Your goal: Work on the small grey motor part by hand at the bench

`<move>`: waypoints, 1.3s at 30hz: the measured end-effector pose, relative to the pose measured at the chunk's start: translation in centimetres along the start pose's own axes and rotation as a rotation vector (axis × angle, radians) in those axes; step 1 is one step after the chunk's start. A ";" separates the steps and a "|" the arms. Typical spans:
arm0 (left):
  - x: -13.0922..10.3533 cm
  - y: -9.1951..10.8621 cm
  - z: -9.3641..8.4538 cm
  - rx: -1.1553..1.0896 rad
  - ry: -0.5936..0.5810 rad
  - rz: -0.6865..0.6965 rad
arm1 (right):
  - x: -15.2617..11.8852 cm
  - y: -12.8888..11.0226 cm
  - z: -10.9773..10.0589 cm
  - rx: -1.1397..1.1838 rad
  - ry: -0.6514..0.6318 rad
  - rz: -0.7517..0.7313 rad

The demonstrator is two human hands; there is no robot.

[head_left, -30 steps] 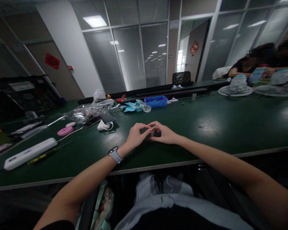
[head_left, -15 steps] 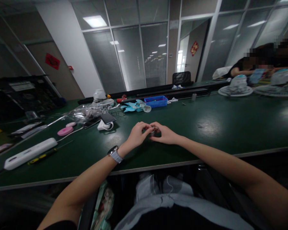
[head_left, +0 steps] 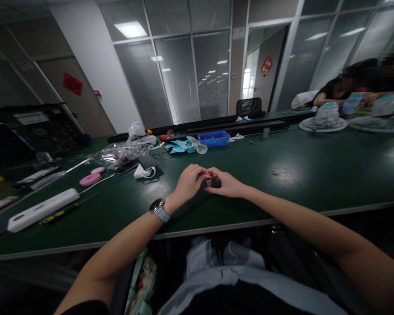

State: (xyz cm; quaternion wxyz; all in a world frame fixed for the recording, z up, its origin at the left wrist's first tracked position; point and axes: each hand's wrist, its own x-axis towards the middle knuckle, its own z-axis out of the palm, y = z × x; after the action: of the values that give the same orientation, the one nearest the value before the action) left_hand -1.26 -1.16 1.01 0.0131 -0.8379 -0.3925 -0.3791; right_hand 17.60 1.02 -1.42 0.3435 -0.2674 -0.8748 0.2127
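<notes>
object (head_left: pixel 209 182) between 2 hands (head_left: pixel 229 185), white label (head_left: pixel 32 117) illegible

Small part (head_left: pixel 208 183) between hands (head_left: pixel 229 185), basket (head_left: pixel 214 142) behind, screwdriver (head_left: pixel 57 215) left

No readable words or numbers anywhere from where I'm gripping! Far beyond and left of my left hand (head_left: pixel 191 183), a red diamond sign (head_left: pixel 72 84) hangs on a door (head_left: pixel 93 114), its marking too blurred. Lower and further left, the white label (head_left: pixel 32 117) on the dark rack (head_left: pixel 57 131) is illegible. Beyond my right hand (head_left: pixel 229 183), another red diamond (head_left: pixel 267 66) shows only an unclear pattern.
</notes>
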 end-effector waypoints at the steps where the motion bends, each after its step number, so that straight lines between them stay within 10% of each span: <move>1: 0.0 0.0 -0.1 -0.004 0.022 -0.007 | 0.0 -0.1 0.0 -0.012 0.004 0.014; 6: -0.1 -1.4 -0.5 0.078 0.069 -0.053 | 0.0 -0.3 -0.2 -0.037 0.051 0.110; 14: -1.1 -5.0 0.8 0.186 -0.230 -0.106 | 0.0 0.6 -0.5 -0.054 0.091 0.152; 39: -1.4 -3.7 0.6 0.194 -0.221 -0.111 | -0.1 0.7 -0.5 -0.064 0.069 0.138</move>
State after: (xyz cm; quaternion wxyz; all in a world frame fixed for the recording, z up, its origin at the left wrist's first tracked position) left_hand -3.92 0.71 -1.37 0.0297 -0.8462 -0.4722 -0.2452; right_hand 18.29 1.59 -1.56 0.3491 -0.3450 -0.8483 0.1987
